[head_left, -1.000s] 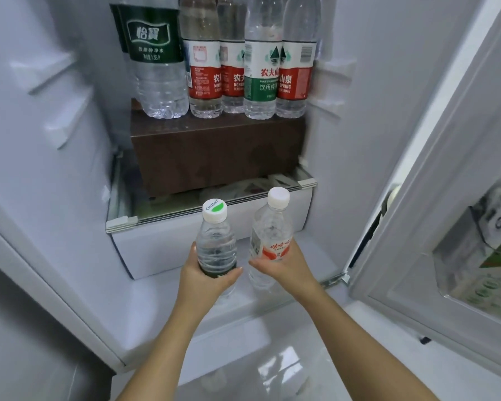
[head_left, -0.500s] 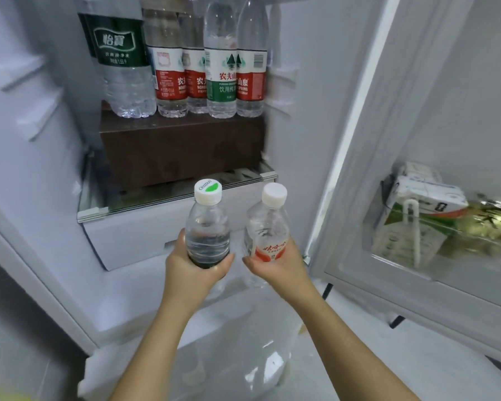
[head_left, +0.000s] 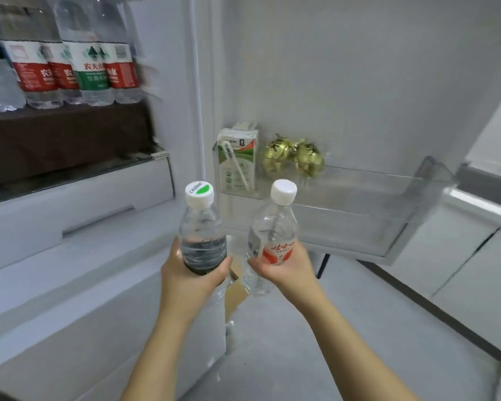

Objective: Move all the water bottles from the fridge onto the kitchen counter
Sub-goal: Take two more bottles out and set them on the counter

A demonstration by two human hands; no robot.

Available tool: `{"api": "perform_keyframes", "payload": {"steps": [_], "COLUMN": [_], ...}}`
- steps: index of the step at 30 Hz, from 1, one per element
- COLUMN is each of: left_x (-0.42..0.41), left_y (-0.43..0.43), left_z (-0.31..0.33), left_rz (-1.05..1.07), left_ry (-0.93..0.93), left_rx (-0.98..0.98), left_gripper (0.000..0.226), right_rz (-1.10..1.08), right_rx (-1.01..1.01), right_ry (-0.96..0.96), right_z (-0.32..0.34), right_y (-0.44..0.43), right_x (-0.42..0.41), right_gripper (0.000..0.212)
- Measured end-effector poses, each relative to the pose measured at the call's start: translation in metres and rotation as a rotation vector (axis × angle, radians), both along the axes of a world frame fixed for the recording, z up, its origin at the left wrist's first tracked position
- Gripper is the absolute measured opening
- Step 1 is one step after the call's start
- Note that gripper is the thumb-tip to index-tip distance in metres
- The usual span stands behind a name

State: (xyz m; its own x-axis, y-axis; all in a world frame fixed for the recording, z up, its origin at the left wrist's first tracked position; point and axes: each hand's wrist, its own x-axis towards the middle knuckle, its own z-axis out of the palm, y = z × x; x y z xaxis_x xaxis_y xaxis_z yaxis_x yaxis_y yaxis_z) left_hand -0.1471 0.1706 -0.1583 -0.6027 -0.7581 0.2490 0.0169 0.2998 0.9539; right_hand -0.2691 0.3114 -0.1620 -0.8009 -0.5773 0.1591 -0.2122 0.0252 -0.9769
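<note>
My left hand (head_left: 193, 277) grips a small water bottle with a dark label (head_left: 202, 230) and a white cap marked with green. My right hand (head_left: 287, 266) grips a second small water bottle with an orange-red label (head_left: 274, 234) and a plain white cap. Both bottles stand upright, side by side, in front of the open fridge and outside its shelves. Several large water bottles (head_left: 90, 68) with red or green labels stand in a row at upper left on a dark brown box (head_left: 64, 137) inside the fridge.
The open fridge door (head_left: 344, 82) fills the upper right; its clear door shelf (head_left: 359, 198) holds a drink carton (head_left: 237, 157) and gold-wrapped items (head_left: 294, 156). A white fridge drawer (head_left: 78, 204) is at left. White cabinets (head_left: 469, 256) and a counter edge (head_left: 480, 201) are at right. Grey floor (head_left: 301, 342) lies below.
Both hands have carried the two small bottles out of the fridge and rightward. The view has swung right, so the fridge shelves shifted left and the door shelf and cabinets came into view.
</note>
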Motion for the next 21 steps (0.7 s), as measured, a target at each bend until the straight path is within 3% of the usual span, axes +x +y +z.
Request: {"api": "perform_keyframes", "payload": {"steps": [8,21], "left_x": [-0.031,-0.142], "left_y": [0.122,0.225], "left_z": [-0.003,-0.004], "left_rz": [-0.255,-0.713], "left_ry": [-0.011,-0.043], "left_rx": [-0.013,-0.017], "left_gripper": [0.046,0.045], "right_rz": [-0.244,-0.594], "right_rx": [0.007,0.043], "right_ry": [0.011,-0.002], "right_z": [-0.006,0.002], "right_y": [0.136,0.260], "right_x": [-0.004,-0.046], "right_gripper": [0.033,0.049]}}
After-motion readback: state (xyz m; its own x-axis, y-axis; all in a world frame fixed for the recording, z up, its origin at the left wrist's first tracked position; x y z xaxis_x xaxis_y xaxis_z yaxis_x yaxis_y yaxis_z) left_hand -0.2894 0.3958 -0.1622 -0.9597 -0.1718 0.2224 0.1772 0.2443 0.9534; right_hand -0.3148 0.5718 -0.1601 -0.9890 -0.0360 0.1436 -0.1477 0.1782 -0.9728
